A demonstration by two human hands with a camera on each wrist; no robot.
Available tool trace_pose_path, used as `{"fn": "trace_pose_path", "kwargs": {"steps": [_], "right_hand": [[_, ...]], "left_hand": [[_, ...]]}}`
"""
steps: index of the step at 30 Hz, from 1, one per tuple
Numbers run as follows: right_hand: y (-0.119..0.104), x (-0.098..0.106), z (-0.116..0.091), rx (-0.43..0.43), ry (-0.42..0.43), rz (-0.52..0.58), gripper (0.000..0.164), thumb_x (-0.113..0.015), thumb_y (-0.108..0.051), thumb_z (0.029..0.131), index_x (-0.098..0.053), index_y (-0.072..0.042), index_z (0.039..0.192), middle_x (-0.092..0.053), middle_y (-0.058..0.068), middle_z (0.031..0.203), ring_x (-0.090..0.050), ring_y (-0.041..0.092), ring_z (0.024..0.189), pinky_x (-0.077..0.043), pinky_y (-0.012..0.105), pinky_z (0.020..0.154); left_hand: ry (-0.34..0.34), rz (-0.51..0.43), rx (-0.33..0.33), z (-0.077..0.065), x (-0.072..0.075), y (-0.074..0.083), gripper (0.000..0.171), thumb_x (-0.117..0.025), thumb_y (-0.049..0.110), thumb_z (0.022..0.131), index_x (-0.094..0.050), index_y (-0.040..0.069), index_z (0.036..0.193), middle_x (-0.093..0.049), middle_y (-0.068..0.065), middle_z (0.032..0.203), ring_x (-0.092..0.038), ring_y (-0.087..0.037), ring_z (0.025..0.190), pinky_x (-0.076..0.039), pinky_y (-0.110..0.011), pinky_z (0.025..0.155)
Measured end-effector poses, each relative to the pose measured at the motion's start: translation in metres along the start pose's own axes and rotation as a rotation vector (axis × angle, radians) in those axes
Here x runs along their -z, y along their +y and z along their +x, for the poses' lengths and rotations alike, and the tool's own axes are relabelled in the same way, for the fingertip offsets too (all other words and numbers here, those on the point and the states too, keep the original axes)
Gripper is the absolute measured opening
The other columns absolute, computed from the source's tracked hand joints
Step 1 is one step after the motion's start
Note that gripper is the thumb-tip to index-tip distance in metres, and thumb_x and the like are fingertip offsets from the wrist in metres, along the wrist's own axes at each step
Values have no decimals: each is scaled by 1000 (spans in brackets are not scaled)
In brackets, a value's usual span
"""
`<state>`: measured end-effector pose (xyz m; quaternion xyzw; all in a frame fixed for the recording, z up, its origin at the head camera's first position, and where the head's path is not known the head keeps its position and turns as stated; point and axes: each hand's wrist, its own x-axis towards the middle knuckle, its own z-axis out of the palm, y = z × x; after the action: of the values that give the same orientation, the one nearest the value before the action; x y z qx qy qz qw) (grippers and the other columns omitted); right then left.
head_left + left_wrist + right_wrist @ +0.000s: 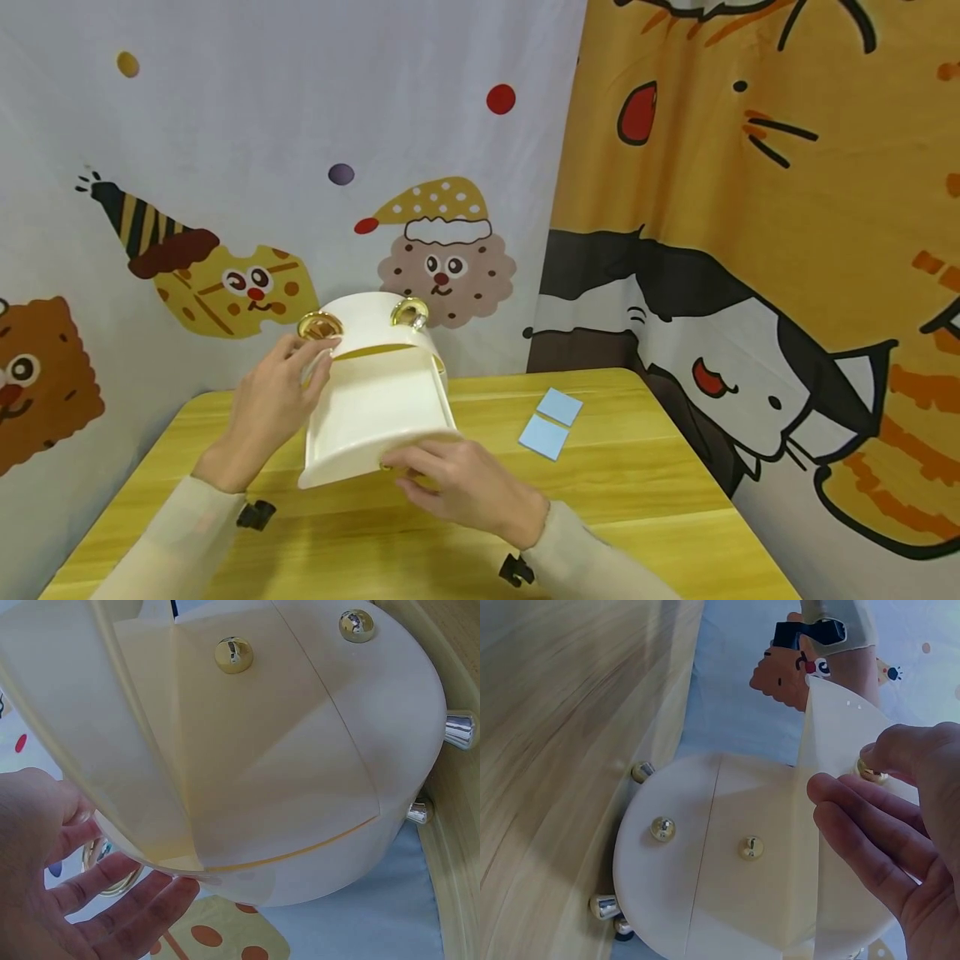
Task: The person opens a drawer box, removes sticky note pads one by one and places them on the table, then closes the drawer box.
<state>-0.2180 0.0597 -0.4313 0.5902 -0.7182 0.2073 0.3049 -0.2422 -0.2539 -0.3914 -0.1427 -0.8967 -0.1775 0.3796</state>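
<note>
White, smooth and seemingly plastic, the rounded box point(367, 315) stands on the wooden surface point(637, 492), probably light and stiff. The right hand point(472, 487) pinches the small gold knob point(871, 775) of its pulled-out drawer point(382, 396), likely slippery; the left hand point(273, 408), fingers extended, touches the upper edge, a sensible place to steady it.

A yellow wood-grained table with rounded far corners point(637, 517) serves as the landmark. Behind it hangs pale, grey-white printed fabric point(247, 125), showing a yellow cartoon cheese in a striped party hat point(232, 287), a pinkish round biscuit in a spotted nightcap point(450, 287) and coloured dots. Left of the table is a brown scalloped biscuit print point(60, 367); on its right, creased fabric bears a large orange cartoon cat point(847, 192) and a black-and-white one point(750, 350). Soft shadows lie across the table's near part.
</note>
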Motion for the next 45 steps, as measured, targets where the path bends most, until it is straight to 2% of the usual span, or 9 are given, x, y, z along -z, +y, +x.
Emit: {"fn": "trace_pose_path", "kwargs": {"steps": [11, 23, 37, 45], "right_hand": [[1, -3, 8, -3, -19, 1, 27, -88, -9, 104, -82, -10, 130, -87, -4, 117, -73, 0, 87, -48, -1, 83], [0, -2, 12, 0, -13, -22, 22, -88, -9, 104, -84, -12, 125, -87, -5, 117, -78, 1, 96, -54, 3, 90], [-2, 0, 16, 13, 16, -107, 26, -89, -10, 103, -86, -13, 129, -88, -3, 122, -81, 2, 102, -57, 4, 96], [-2, 1, 21, 26, 36, -134, 26, -91, -9, 101, -87, -13, 127, -88, -3, 121, -83, 6, 106, -59, 9, 100]], "left_hand": [[-14, -9, 8, 1, 0, 0, 33, -76, 13, 113, -82, 18, 145, -72, -15, 117, -45, -12, 62, -36, -27, 51], [-18, -6, 14, 2, 0, 0, 33, -76, 14, 113, -82, 19, 145, -72, -14, 116, -42, -10, 60, -35, -27, 49], [-15, -6, 8, 1, 1, 0, 33, -77, 13, 113, -82, 18, 145, -71, -14, 114, -41, -10, 60, -34, -27, 49], [-36, -12, 33, 1, 3, 0, 33, -75, 16, 115, -81, 20, 147, -71, -14, 117, -43, -11, 62, -34, -28, 50]]}}
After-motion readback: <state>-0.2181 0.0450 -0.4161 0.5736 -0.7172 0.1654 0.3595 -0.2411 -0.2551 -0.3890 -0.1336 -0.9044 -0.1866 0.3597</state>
